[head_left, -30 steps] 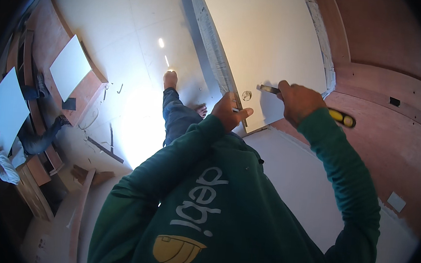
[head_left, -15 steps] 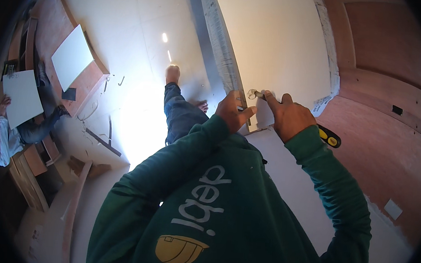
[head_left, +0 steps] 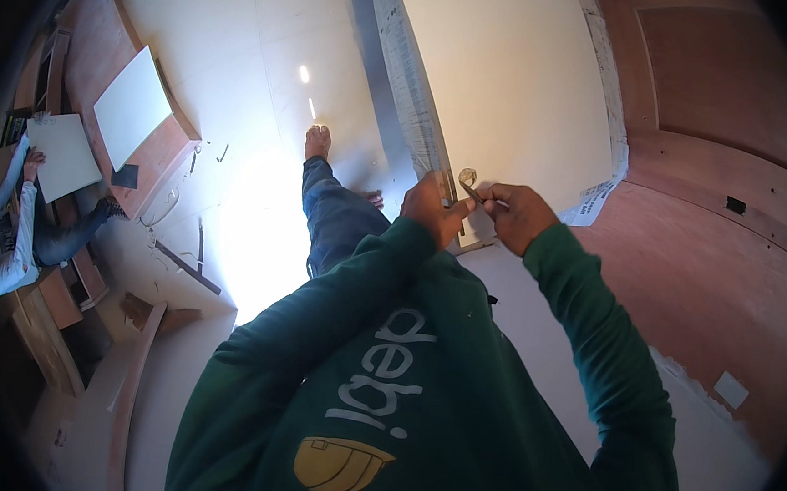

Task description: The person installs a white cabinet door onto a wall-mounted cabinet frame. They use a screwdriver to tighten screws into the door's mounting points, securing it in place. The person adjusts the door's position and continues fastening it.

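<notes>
A cream panel (head_left: 513, 99), its long edges covered with printed wrapping, stands in front of me. At the near end of its left edge, my left hand (head_left: 428, 211) is closed around the edge, thumb stretched to the right. My right hand (head_left: 519, 216) is beside it over the panel, with thumb and fingers pinched on the tail of a thin, curled strip (head_left: 468, 175). That strip's loop lies against the panel face by the edge; its material is unclear. No tool handle shows by my right hand.
Reddish wood panelling (head_left: 702, 267) rises on the right. At far left, a co-worker's hand (head_left: 32, 164) holds a white board (head_left: 64, 154); another white sheet (head_left: 134, 107) rests on a reddish wooden surface. Dark strips (head_left: 187, 268) and scraps litter the floor, and a long board (head_left: 135, 392) lies lower left.
My right hand has turned and drawn its fingers into a pinch at the curl. The yellow-and-black tool handle below it has gone from view. The co-worker has shifted the white board.
</notes>
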The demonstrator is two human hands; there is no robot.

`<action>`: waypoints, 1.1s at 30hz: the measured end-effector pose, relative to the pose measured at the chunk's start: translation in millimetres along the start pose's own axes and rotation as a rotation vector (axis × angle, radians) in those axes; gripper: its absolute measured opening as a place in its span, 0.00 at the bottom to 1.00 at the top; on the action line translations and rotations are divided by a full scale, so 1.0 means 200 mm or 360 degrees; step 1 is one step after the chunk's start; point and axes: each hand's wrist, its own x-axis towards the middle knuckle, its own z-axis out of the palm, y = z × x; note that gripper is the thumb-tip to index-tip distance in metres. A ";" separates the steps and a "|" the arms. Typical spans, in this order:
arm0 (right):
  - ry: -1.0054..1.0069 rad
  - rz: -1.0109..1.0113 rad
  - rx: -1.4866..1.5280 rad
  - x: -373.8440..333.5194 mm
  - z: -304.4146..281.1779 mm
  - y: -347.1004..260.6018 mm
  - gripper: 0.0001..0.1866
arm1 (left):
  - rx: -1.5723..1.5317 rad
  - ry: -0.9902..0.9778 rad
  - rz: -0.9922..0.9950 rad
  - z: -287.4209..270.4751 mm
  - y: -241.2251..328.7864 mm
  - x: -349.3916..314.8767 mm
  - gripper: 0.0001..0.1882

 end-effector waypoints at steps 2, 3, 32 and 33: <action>0.0146 -0.0047 -0.0104 -0.05 -0.01 -0.02 0.15 | 0.0014 0.0043 0.0097 0.02 -0.03 0.01 0.30; 0.0120 -0.0059 -0.0307 -0.06 -0.05 -0.05 0.17 | 0.0027 0.0054 0.0133 0.03 -0.05 0.00 0.30; 0.0166 0.0073 -0.1319 -0.11 -0.02 -0.28 0.15 | 0.0046 -0.0010 -0.0082 -0.02 0.09 -0.03 0.26; 0.0116 0.0090 -0.1280 -0.10 -0.02 -0.29 0.15 | 0.0042 -0.0055 -0.0204 -0.03 0.11 -0.02 0.25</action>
